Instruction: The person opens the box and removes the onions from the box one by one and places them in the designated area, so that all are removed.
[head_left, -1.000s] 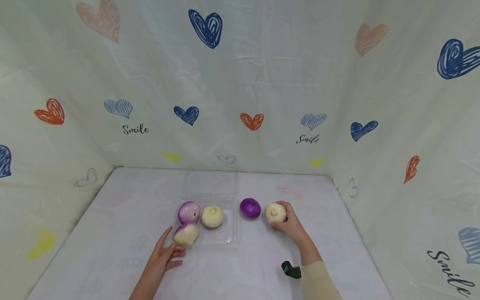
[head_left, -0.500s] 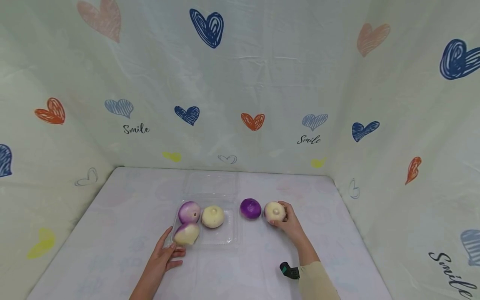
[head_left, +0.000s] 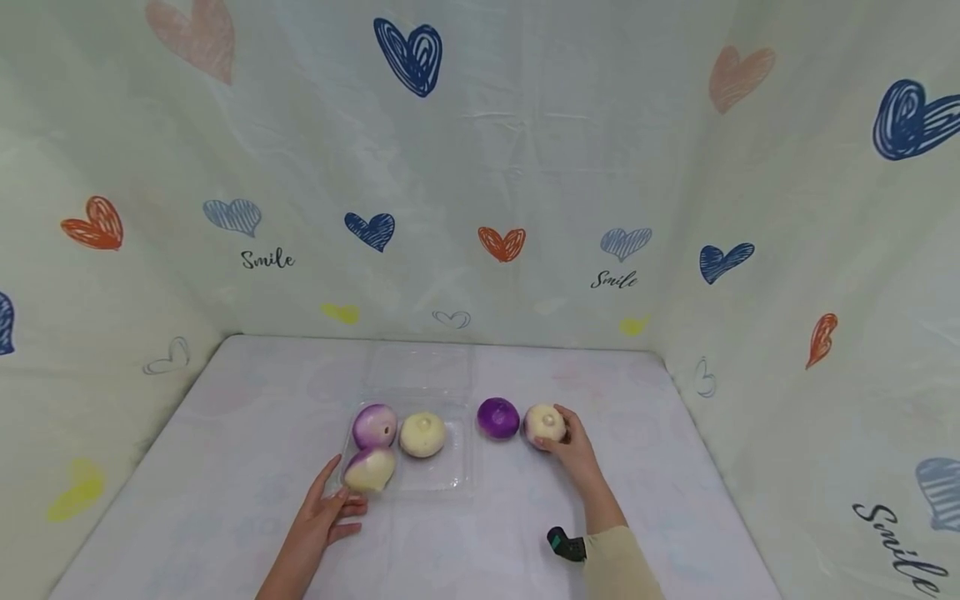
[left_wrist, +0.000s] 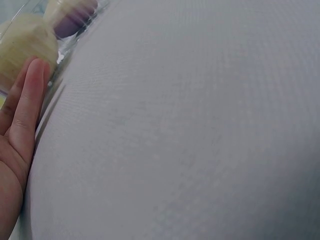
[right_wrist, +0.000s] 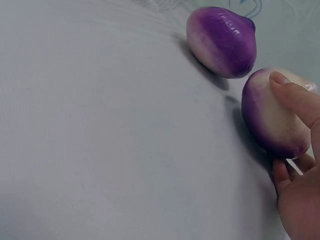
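My right hand [head_left: 574,450] grips a white-and-purple turnip [head_left: 543,423], thumb on its near side and fingers around the far side. In the right wrist view the thumb lies across the pale part of this turnip [right_wrist: 272,112]. Just left of it sits a mostly purple turnip [head_left: 498,418]. My left hand [head_left: 318,515] rests at the front left corner of a clear plastic box [head_left: 448,482], its fingers extended along the wall. Inside the box are a cream turnip [head_left: 422,435], a light purple turnip [head_left: 375,427] and a half-cream, half-purple turnip [head_left: 370,470] nearest that hand.
The box's clear lid [head_left: 418,367] lies folded back behind it on the white tabletop [head_left: 247,433]. A small black device [head_left: 566,544] sits beside the right sleeve [head_left: 622,562]. Heart-printed cloth [head_left: 450,150] hangs around the table's back and sides.
My right hand has shifted slightly left with the turnip, closer to the purple one. The left hand and the turnips in the box stay in place.
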